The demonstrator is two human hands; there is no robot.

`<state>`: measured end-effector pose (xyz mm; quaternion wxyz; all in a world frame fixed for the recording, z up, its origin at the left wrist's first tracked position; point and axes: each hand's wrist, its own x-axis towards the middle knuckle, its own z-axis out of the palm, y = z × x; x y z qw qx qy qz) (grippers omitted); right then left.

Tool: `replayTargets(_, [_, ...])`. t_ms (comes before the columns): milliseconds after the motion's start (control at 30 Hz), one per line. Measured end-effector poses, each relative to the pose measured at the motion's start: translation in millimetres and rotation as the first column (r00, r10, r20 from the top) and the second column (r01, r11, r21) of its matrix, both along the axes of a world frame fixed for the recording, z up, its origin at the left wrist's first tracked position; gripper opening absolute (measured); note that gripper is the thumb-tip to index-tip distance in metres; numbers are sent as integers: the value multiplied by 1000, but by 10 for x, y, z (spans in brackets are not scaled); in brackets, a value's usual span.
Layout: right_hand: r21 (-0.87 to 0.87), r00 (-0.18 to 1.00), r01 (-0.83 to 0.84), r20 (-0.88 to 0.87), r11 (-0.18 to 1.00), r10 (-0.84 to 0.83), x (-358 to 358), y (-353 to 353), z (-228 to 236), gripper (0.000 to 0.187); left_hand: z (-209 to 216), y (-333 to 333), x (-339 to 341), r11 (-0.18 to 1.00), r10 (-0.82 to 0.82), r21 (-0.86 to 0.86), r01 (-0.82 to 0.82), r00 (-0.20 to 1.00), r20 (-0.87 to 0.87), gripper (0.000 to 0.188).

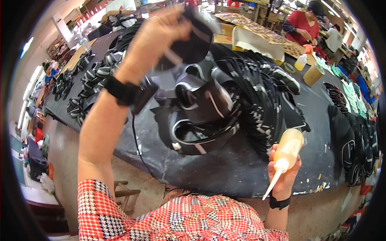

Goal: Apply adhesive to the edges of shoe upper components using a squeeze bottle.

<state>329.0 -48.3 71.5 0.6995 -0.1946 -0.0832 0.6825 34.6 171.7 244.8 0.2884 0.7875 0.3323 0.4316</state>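
Observation:
Raised at the top middle, my left hand point(169, 30) is closed on the edge of a flat black fabric piece point(199, 38) with a pale strip along it. Motion blurs the hand and the piece. My right hand point(285, 180), low on the right, grips a squeeze bottle point(290, 144) of yellowish liquid. Its long white nozzle points down toward me. Between the hands lies a heap of curved black fabric pieces point(205, 100) with light edging and pale stripes, shaped like shoe uppers. A dark box-like device is strapped near my left wrist, with a black cable point(136, 140) hanging below it.
A dark table point(181, 170) spans the view. Long rows of stacked black pieces point(257, 92) lie right of the heap, with more bundles point(92, 84) at left. Farther back are an open carton point(257, 42), a yellow bottle point(300, 62) and a cylindrical container point(313, 75). A co-worker in red point(301, 28) works there.

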Motion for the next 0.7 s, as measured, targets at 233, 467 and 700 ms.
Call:
replayTargets(233, [6,996,-30,-80,1000,30,-371,99,165,59,-374,-693,-344,969,-123,-207,135,990,70,17])
replayTargets(467, [90,927,-7,374,996,-27,-899,329,377,63,-1074,-1440,-603,692,32,-655,303,894,447,19])
replayTargets(700, [347,764,198,531,917,-366,-1313,647,942,58,-1125,-1467,-588,667,86,-585,461,733,675,19])
